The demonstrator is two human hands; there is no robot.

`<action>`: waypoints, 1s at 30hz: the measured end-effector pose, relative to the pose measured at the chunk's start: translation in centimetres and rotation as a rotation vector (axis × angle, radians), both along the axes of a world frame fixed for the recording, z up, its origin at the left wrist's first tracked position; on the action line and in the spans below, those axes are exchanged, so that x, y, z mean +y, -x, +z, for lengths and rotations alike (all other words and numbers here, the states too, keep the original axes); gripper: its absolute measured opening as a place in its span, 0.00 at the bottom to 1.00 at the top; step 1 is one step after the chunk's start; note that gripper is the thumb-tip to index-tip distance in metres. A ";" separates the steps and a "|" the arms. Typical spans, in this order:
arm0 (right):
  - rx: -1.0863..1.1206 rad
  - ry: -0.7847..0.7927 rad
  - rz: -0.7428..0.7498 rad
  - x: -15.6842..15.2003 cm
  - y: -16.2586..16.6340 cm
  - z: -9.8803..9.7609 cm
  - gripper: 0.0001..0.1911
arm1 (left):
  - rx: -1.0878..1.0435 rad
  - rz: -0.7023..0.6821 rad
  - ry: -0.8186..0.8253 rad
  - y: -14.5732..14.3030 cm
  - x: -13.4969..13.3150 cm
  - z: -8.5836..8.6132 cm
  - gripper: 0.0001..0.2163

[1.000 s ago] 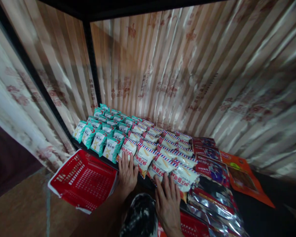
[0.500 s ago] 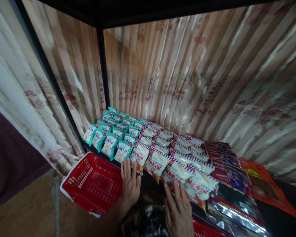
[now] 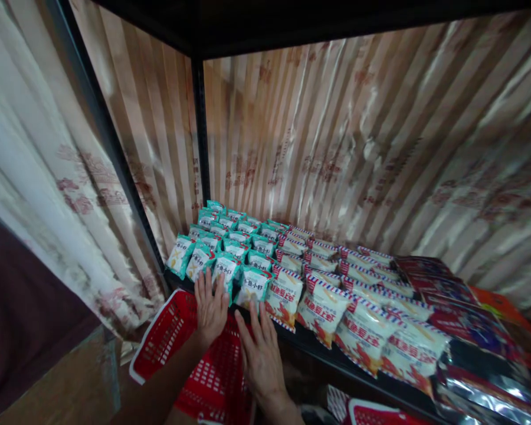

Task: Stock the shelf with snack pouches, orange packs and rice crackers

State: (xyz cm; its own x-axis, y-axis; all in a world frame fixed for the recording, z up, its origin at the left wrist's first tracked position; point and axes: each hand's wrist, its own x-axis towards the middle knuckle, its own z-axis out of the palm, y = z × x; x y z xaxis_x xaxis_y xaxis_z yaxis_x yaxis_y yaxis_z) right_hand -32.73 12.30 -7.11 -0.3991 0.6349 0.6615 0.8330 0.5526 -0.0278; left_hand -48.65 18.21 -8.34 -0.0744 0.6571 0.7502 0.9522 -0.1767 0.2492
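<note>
Fingers outstretched, my left hand [image 3: 211, 313] is at the shelf's front edge, its fingertips over the lower part of a teal-and-white snack bag [image 3: 227, 270]. Lower and to the right, my right hand [image 3: 262, 357] is flat with fingers apart, fingertips by the bottom of another teal snack bag [image 3: 253, 284]. Whether the fingertips touch the bags I cannot tell. Both hands hold nothing. To the right stand white snack bags with red-and-blue striped tops [image 3: 322, 307], in rows. Below my hands is a red plastic basket [image 3: 170, 330], partly hidden by my forearms.
Dark red and purple packets [image 3: 478, 324], silvery packets [image 3: 487, 378] and an orange packet [image 3: 524, 330] lie at the right. A black shelf post [image 3: 201, 130] rises at the back corner. Patterned curtains [image 3: 318, 136] hang behind. Another red basket [image 3: 371, 413] shows at the bottom.
Both my hands have moved left relative to the bags, from the striped bags to the teal ones. The view has shifted, so the shelf goods appear farther right and lower.
</note>
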 end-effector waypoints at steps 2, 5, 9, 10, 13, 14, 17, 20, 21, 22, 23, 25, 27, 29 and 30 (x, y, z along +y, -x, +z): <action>-0.019 0.008 -0.035 0.7 1.1 -0.4 0.37 | -0.022 0.005 -0.003 0.8 0.4 -0.2 0.25; -0.027 0.016 -0.076 1.8 1.9 -1.0 0.38 | -0.051 0.007 0.004 2.2 1.3 -0.3 0.25; -0.041 0.025 -0.122 3.4 2.3 -1.4 0.39 | -0.023 -0.028 0.017 3.5 2.6 -0.2 0.25; -0.048 0.025 -0.133 3.7 2.4 -1.5 0.39 | -0.011 -0.035 0.014 3.7 2.9 -0.2 0.25; -0.061 0.010 -0.153 4.3 2.4 -1.7 0.40 | 0.022 -0.048 0.008 3.8 3.7 -0.6 0.25; -0.063 0.005 -0.156 4.5 2.4 -1.7 0.40 | 0.027 -0.050 0.009 3.8 3.9 -0.7 0.25; -0.073 0.007 -0.159 4.7 2.2 -1.8 0.41 | 0.022 -0.053 0.014 3.6 4.3 -1.0 0.25; -0.082 0.012 -0.160 4.9 2.0 -1.8 0.40 | 0.012 -0.046 0.015 3.4 4.4 -1.1 0.24; -0.084 0.011 -0.160 5.0 2.0 -1.8 0.40 | 0.013 -0.043 0.013 3.3 4.4 -1.0 0.24; -0.084 0.010 -0.161 5.0 2.0 -1.8 0.39 | 0.016 -0.039 0.012 3.2 4.5 -1.0 0.24; -0.082 0.012 -0.162 5.1 2.0 -1.8 0.39 | 0.021 -0.036 0.009 3.2 4.5 -1.0 0.23; -0.075 0.020 -0.159 5.3 2.1 -1.8 0.38 | 0.032 -0.029 0.001 3.1 4.6 -1.0 0.23; -0.069 0.031 -0.155 5.4 2.1 -1.9 0.38 | 0.040 -0.024 0.000 3.0 4.7 -1.0 0.23; -0.071 0.043 -0.158 5.5 2.1 -1.9 0.37 | 0.043 -0.021 0.010 3.0 4.8 -1.0 0.24; -0.074 0.047 -0.161 5.6 2.1 -2.0 0.37 | 0.044 -0.020 0.016 3.0 4.9 -1.0 0.24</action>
